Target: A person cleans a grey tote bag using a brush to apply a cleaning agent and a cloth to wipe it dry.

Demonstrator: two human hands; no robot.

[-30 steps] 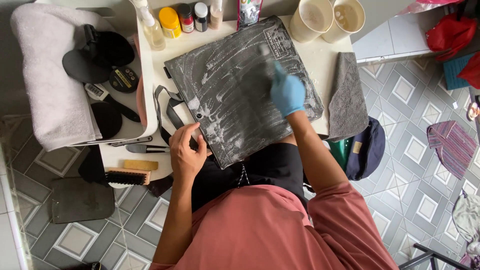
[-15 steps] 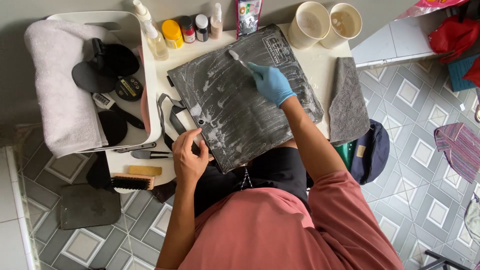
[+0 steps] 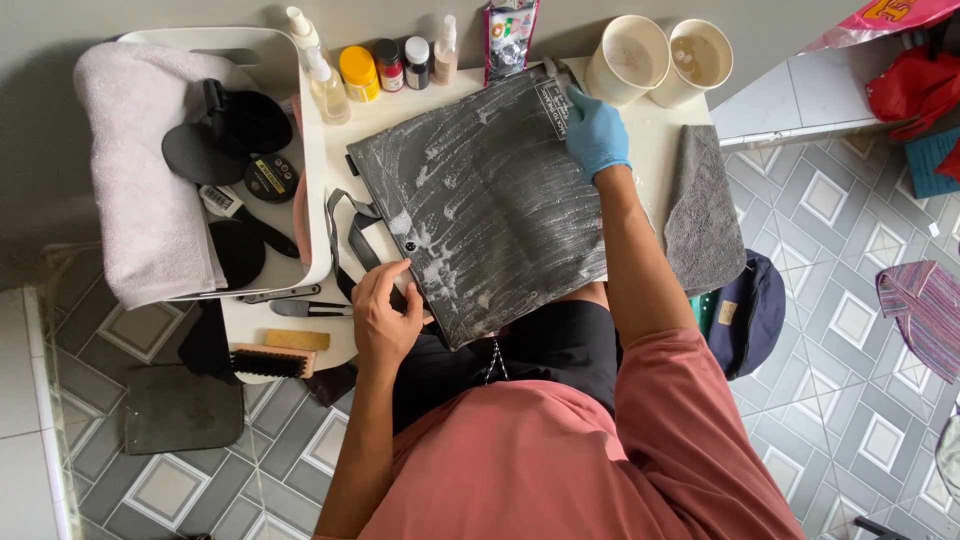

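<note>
Gloved right hand (image 3: 597, 132) now higher on soapy bag (image 3: 480, 205); cups (image 3: 660, 60) close beyond

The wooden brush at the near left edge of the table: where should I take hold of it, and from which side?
Grip the brush by its pale wooden back, across the narrow width, coming from above. It lies flat with its dark bristles facing the person, its long sides bare. The left hand, resting on the soapy bag, is nearest and looks best placed.

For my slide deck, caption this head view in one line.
Gloved right hand scrubs a soapy dark tote bag; bare left hand steadies it.
</note>
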